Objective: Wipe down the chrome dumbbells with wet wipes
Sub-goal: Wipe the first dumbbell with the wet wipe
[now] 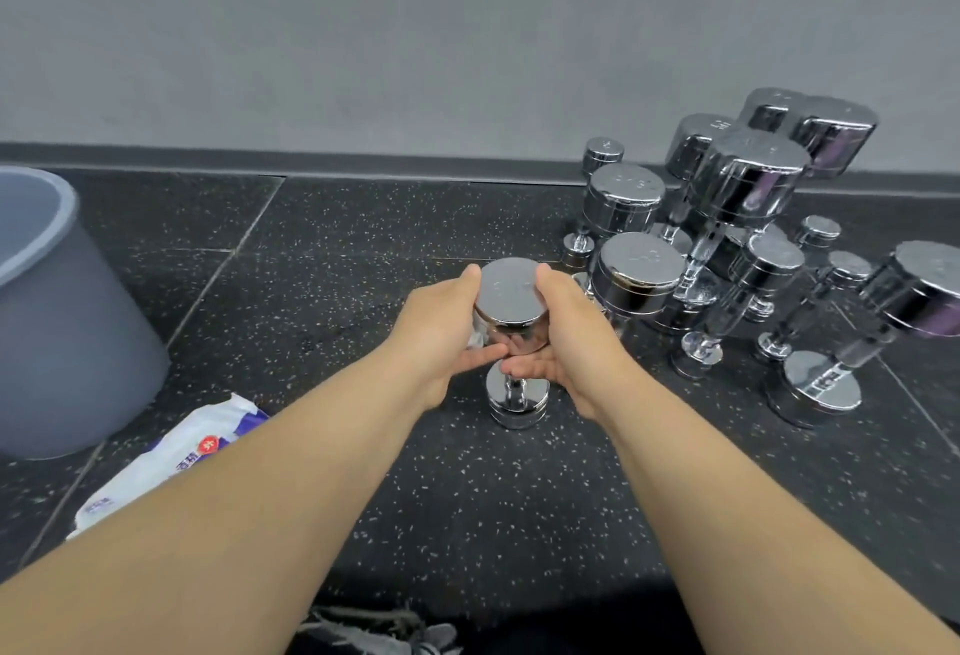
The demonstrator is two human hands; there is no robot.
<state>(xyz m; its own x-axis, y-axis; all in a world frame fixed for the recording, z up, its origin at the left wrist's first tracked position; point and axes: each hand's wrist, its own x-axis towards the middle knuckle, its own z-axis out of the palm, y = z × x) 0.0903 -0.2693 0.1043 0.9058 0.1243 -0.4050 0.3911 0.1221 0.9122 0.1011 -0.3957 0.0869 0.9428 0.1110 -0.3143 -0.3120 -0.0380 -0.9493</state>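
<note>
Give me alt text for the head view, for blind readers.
Left hand and right hand clasp the top of an upright chrome dumbbell on a speckled floor, a white wipe under the left. More dumbbells stand right; wipes pack and grey bin left.

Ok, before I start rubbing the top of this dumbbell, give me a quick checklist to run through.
1. The dumbbell stands upright on the floor: ok.
2. The left hand and right hand both grip its top head: ok.
3. A wipe is in hand, a white scrap showing under the left hand: ok.
4. The pack of wipes lies on the floor by the left forearm, likely within reach: ok.
5. The bin stands at the left for used wipes: ok.
6. Gap to the neighbouring dumbbell by the right hand: cannot tell.
</note>
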